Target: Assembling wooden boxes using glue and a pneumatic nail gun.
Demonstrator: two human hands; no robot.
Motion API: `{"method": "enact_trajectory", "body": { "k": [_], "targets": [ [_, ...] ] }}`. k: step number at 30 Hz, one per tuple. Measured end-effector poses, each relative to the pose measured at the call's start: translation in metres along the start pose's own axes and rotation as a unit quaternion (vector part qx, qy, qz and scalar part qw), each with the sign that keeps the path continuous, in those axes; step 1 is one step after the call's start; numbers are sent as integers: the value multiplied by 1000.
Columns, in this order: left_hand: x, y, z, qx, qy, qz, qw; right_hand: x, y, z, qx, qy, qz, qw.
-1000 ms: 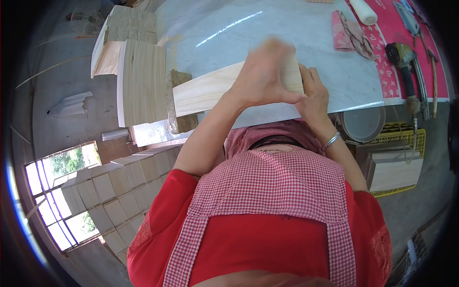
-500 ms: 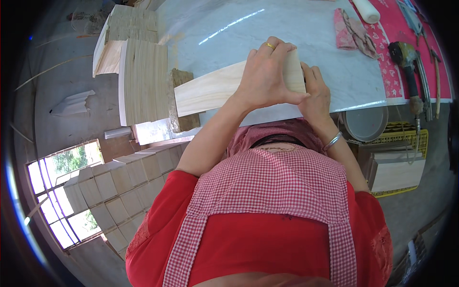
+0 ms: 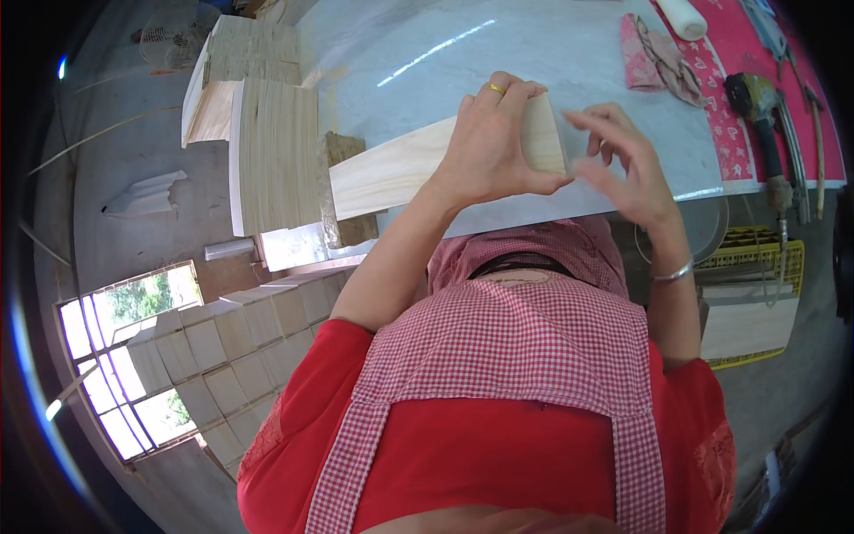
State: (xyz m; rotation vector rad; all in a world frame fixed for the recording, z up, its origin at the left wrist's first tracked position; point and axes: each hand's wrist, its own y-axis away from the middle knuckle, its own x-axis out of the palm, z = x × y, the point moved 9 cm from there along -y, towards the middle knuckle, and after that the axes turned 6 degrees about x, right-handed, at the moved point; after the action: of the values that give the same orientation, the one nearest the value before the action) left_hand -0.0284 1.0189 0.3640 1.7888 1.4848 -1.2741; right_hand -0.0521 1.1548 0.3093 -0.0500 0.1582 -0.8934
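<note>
A pale wooden board (image 3: 391, 169) lies along the near edge of the blue-grey table (image 3: 418, 98). Its left end meets a rough wooden block (image 3: 342, 191). My left hand (image 3: 489, 147), with a ring on one finger, spans the board near its right end, thumb on the near side and fingers on the far side. Just off that right end, my right hand (image 3: 627, 165) is lifted, its fingers apart and nothing in them. A bracelet circles the right wrist.
Stacked thin boards (image 3: 276, 156) stand at the table's left. A twisted pink cloth (image 3: 658, 62), a white roll (image 3: 683, 18) and a power tool (image 3: 756, 125) lie on the right. Below sit a round bucket (image 3: 685, 227) and a yellow crate (image 3: 796, 267) holding boards.
My right hand has come away from the board's right end, moving right and opening its fingers. The left hand keeps its grip on the board.
</note>
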Motion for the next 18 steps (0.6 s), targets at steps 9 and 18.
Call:
{"method": "enact_trajectory", "body": {
  "k": [9,18],
  "targets": [
    [-2,-3,-3,20,-1,11,1000,12,-56,-56,112,-157,58,980],
    [0,-3,-2,-1,-13,11,1000,25,-63,-72,150,-170,129,965]
  ]
}}
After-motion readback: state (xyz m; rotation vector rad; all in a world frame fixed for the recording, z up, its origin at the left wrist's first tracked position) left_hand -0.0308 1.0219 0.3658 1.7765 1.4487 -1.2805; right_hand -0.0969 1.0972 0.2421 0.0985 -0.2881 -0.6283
